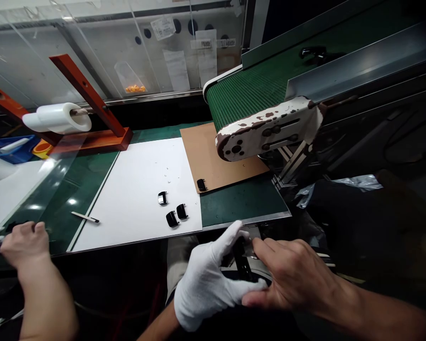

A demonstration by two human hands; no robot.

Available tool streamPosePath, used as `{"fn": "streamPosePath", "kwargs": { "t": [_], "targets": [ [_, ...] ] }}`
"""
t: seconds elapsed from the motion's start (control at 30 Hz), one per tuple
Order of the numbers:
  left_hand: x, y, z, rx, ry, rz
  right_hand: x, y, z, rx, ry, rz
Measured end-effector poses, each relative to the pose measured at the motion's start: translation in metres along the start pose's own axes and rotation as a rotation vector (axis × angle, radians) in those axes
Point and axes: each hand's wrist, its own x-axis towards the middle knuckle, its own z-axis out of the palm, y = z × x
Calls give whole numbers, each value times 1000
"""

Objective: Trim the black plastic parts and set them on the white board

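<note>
My left hand (209, 279), in a white glove, is closed around a dark, slotted black plastic part (242, 263) in front of my lap, beyond the table edge. My bare right hand (291, 270) is closed at the part's right side, its thumb close to the left thumb tip. My right fingertips partly hide what they grip. Three small glossy black pieces lie on the white sheet (135, 189), one being the nearest black piece (172, 219). Another small black piece (201, 184) lies on the brown cardboard (223, 161).
A green conveyor belt (248, 94) with a rusty white end frame overhangs the cardboard; a black part (315, 54) rides on it. A film roll (64, 118) hangs on an orange stand (88, 94). A thin tool (85, 217) lies left. A co-worker's hand (26, 244) is at far left.
</note>
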Motion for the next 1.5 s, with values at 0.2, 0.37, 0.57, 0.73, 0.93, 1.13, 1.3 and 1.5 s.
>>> {"fn": "streamPosePath", "kwargs": {
  "t": [0.2, 0.37, 0.57, 0.73, 0.93, 1.13, 1.3, 1.5],
  "targets": [
    [1, 1, 2, -10, -1, -48, -1, 0, 2, -28, 27, -4],
    [0, 1, 2, -34, -6, -114, -2, 2, 1, -32, 41, -27],
    [-2, -2, 4, -103, -8, -197, -4, 3, 2, 7, 34, -69],
    [2, 0, 2, -148, -33, -153, 1, 0, 0, 77, 72, 24],
    [1, 1, 0, -106, -48, -73, 6, -3, -7, 75, -53, 135],
    [0, 1, -2, -76, -66, -55, 4, -3, -7, 76, -125, 168],
    [0, 2, -3, -56, -64, -53, 3, -4, -5, 78, -161, 174],
    [0, 3, -2, -37, -46, -40, 2, -3, -3, 57, -123, 148]
  ]
}}
